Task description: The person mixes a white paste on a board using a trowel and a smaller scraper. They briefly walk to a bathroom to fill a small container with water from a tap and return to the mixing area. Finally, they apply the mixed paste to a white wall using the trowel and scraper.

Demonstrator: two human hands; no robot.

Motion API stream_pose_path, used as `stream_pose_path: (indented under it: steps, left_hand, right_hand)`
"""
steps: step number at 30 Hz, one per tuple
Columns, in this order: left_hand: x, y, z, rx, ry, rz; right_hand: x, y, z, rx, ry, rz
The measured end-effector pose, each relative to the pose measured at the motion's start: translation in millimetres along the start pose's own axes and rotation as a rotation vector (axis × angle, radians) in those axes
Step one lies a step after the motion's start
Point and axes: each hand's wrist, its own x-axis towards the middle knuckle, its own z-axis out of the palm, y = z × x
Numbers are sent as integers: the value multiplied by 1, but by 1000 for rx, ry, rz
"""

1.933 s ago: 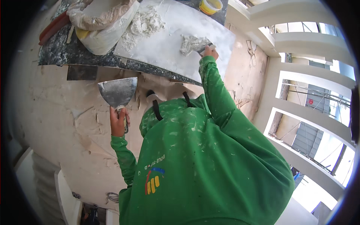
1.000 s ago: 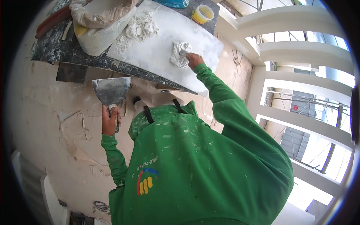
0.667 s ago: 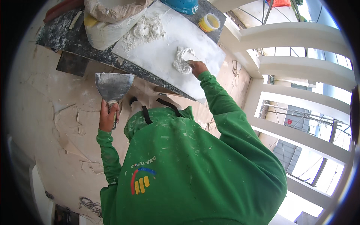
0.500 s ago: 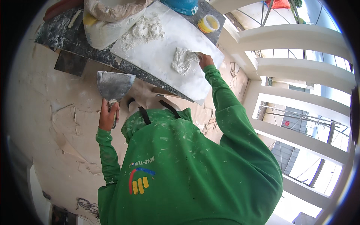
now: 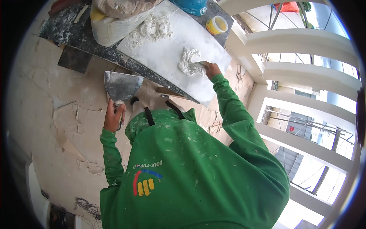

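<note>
My left hand point(image 5: 114, 115) is closed round the handle of a wide putty knife point(image 5: 122, 85), its grey blade pointing up and away from me, in front of the board's near edge. My right hand point(image 5: 212, 70) grips a smaller putty knife point(image 5: 199, 62), whose blade is in a mound of wet white putty point(image 5: 189, 68). That mound lies on a pale, smeared mixing board point(image 5: 213, 49). Farther back on the same board sits a heap of crumbly white powder point(image 5: 155, 28).
A dark, powder-spattered tabletop point(image 5: 72, 32) bears the board. On it stand an open sack point(image 5: 110, 28), a yellow tub point(image 5: 217, 25) and a blue container point(image 5: 193, 6). White beams point(image 5: 297, 40) run along the right. Scraps of paper-like sheeting and coiled cable point(image 5: 87, 206) lie on the floor.
My right hand has drawn its small putty knife slightly nearer through the putty, turning the blade. The whole view has shifted a little; my left hand still holds the wide knife.
</note>
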Motion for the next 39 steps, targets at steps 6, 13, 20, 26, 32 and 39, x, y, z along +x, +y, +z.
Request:
stream_pose_path:
  steps: [6, 13, 20, 26, 32, 39]
  left_hand:
    - [4, -15, -11, 32, -14, -42]
    - [9, -6, -3, 18, -27, -1]
    - [14, -6, 1, -10, -42, 5]
    - [24, -2, 21, 36, -138, -24]
    - [43, 12, 81, -72, -380, -9]
    - [76, 30, 193, -335, -766, -169]
  right_hand:
    - [-4, -12, 54, -97, 168, 56]
    - [9, 9, 0, -41, 253, 23]
    - [-29, -24, 10, 32, 19, -31]
    - [-39, -7, 67, -78, 258, 9]
    - [-65, -6, -15, 275, 244, 9]
    - [-116, -24, -71, 868, 817, 38]
